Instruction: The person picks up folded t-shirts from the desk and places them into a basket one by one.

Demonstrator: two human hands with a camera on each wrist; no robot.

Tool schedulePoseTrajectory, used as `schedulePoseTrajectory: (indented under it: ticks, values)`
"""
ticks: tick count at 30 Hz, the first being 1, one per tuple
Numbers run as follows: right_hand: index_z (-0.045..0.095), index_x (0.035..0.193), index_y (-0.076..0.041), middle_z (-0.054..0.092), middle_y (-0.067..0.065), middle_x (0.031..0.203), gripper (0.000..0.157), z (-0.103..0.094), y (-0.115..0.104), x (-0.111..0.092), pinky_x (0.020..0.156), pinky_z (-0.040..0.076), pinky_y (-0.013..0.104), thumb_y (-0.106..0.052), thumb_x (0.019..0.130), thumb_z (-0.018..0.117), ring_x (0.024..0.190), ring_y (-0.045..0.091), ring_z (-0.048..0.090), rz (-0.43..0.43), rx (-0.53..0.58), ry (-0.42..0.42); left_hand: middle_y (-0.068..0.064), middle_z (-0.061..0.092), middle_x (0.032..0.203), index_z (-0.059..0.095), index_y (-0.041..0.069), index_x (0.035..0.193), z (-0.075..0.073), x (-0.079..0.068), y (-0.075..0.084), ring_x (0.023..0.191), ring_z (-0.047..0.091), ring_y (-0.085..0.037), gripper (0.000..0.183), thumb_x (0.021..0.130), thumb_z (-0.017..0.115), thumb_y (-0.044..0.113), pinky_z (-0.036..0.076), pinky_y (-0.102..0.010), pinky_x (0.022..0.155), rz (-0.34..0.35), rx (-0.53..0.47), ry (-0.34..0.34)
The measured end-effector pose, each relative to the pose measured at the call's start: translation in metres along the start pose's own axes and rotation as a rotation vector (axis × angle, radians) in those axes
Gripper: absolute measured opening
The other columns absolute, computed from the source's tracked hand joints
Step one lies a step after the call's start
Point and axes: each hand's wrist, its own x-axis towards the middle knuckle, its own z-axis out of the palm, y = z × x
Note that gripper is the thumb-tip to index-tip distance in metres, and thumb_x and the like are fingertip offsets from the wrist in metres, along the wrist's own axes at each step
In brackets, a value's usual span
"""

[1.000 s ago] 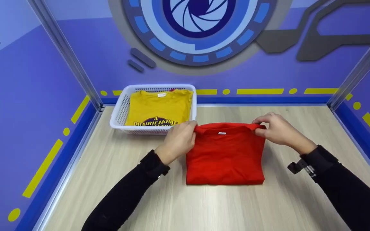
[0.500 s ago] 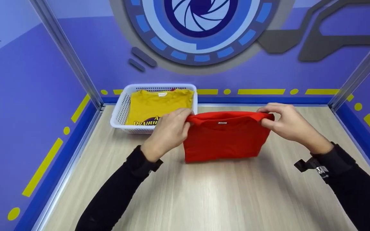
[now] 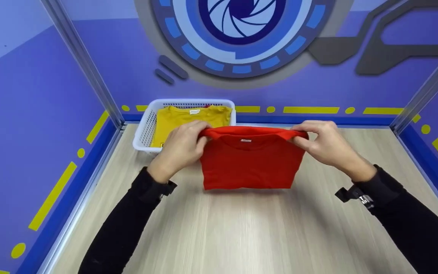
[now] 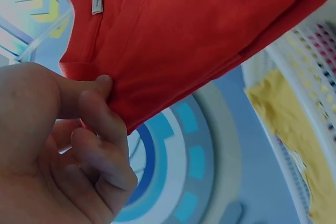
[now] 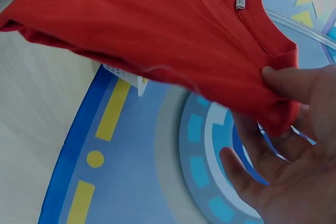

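A folded red T-shirt (image 3: 249,163) hangs between both hands, its collar and small white label at the top. My left hand (image 3: 183,146) pinches its upper left corner between thumb and fingers, as the left wrist view shows on the shirt (image 4: 173,40). At the upper right corner my right hand (image 3: 329,146) pinches the cloth; in the right wrist view the thumb lies on the shirt (image 5: 157,40) with the other fingers spread behind. Behind the left hand, a folded yellow T-shirt (image 3: 181,118) lies in a white basket (image 3: 143,133), partly hidden by hand and red cloth.
The wooden tabletop (image 3: 242,228) spreads under the hands. A patterned purple-blue back wall (image 3: 280,91) rises behind the basket. Side walls with metal corner posts (image 3: 86,64) bound the table on left and right.
The red T-shirt, flat on the table with its collar edge held a second ago, has been raised. Both hands have then carried it leftward, and it now covers the basket's front right corner.
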Motion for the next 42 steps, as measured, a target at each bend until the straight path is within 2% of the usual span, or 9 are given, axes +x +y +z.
schedulePoseTrajectory:
  ticks: [4,7,11,17,22,26,30,33,42]
  values:
    - [0.087,0.108,-0.011,0.084,0.003,0.102,0.013,0.016,-0.005,0.013,0.078,0.051,0.01,-0.007,0.096,0.084,0.088,0.015,0.072,0.001,0.031,-0.036,-0.005,0.078,0.119,0.076,0.014,0.127,-0.011,-0.005,-0.018,0.108,0.073,-0.026,0.025,0.104,0.067,0.01,0.06,-0.048,0.098,-0.033,-0.015,-0.026]
    - [0.086,0.109,-0.011,0.084,0.004,0.103,0.012,0.027,-0.012,0.028,0.076,0.052,0.013,-0.01,0.097,0.084,0.086,0.015,0.072,-0.007,0.058,-0.061,-0.007,0.078,0.125,0.077,0.012,0.129,-0.027,-0.006,-0.034,0.111,0.072,-0.027,0.026,0.105,0.068,0.011,0.059,-0.048,0.102,-0.068,-0.057,-0.059]
    - [0.086,0.111,-0.011,0.084,0.004,0.101,0.013,0.044,-0.022,0.049,0.075,0.055,0.021,-0.016,0.1,0.083,0.084,0.016,0.071,0.007,0.099,-0.088,-0.007,0.077,0.123,0.078,0.013,0.128,-0.048,-0.004,-0.057,0.102,0.068,-0.026,0.024,0.106,0.069,0.012,0.058,-0.043,0.09,-0.16,-0.131,-0.076]
    - [0.086,0.113,-0.011,0.084,0.006,0.098,0.016,0.076,-0.035,0.087,0.074,0.056,0.03,-0.023,0.104,0.079,0.082,0.019,0.072,0.005,0.135,-0.141,-0.011,0.077,0.114,0.08,0.012,0.124,-0.073,-0.001,-0.09,0.09,0.064,-0.028,0.022,0.106,0.068,0.012,0.051,-0.038,0.078,-0.224,-0.106,-0.023]
    - [0.084,0.121,-0.011,0.082,0.007,0.103,0.019,0.096,-0.049,0.119,0.076,0.056,0.033,-0.02,0.106,0.075,0.084,0.021,0.069,0.032,0.176,-0.216,-0.012,0.075,0.108,0.08,0.011,0.123,-0.093,-0.002,-0.114,0.082,0.061,-0.027,0.023,0.105,0.066,0.012,0.048,-0.033,0.073,-0.278,-0.064,0.01]
    - [0.081,0.127,-0.011,0.082,0.007,0.109,0.022,0.107,-0.055,0.14,0.082,0.06,0.034,-0.017,0.109,0.069,0.09,0.02,0.071,0.04,0.193,-0.256,-0.012,0.075,0.104,0.08,0.012,0.123,-0.107,0.001,-0.127,0.078,0.058,-0.026,0.027,0.104,0.061,0.01,0.047,-0.03,0.068,-0.322,-0.046,0.034]
    - [0.081,0.125,-0.011,0.082,0.008,0.109,0.021,0.115,-0.055,0.154,0.081,0.058,0.034,-0.014,0.11,0.067,0.091,0.021,0.072,0.032,0.196,-0.246,-0.013,0.074,0.103,0.08,0.013,0.123,-0.116,0.011,-0.133,0.073,0.055,-0.023,0.032,0.102,0.057,0.009,0.044,-0.028,0.064,-0.349,-0.039,0.039]
    - [0.082,0.124,-0.01,0.083,0.01,0.111,0.021,0.12,-0.052,0.162,0.08,0.057,0.032,-0.015,0.11,0.067,0.091,0.022,0.072,0.043,0.196,-0.228,-0.013,0.073,0.107,0.079,0.015,0.126,-0.119,0.02,-0.138,0.069,0.052,-0.022,0.033,0.104,0.055,0.011,0.042,-0.028,0.061,-0.38,-0.041,0.009]
    - [0.079,0.128,-0.008,0.08,0.01,0.118,0.023,0.131,-0.042,0.187,0.081,0.057,0.031,-0.017,0.113,0.064,0.093,0.02,0.07,0.114,0.221,-0.212,-0.017,0.075,0.125,0.077,0.012,0.134,-0.116,0.04,-0.153,0.092,0.062,-0.032,0.03,0.111,0.059,0.02,0.049,-0.038,0.079,-0.419,-0.001,0.032]
